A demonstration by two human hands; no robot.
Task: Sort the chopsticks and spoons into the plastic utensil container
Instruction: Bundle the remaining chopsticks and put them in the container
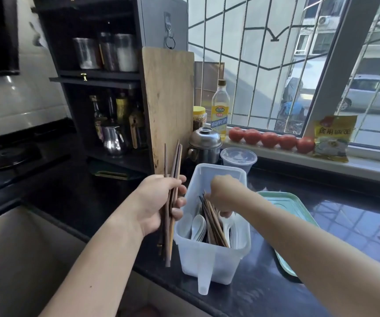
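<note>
Several brown wooden chopsticks (172, 197) stand nearly upright in the left hand (159, 202), whose fingers curl round the bundle just left of the translucent plastic utensil container (209, 259) on the black countertop (276, 282). The right hand (224, 191) reaches down into the container, its fingertips on the tops of a second bunch of chopsticks (214, 223) leaning inside; whether it pinches them I cannot tell. White ceramic spoons (197, 227) lie in the container's left part, and a pale green tray (287, 204) sits just right of it.
</note>
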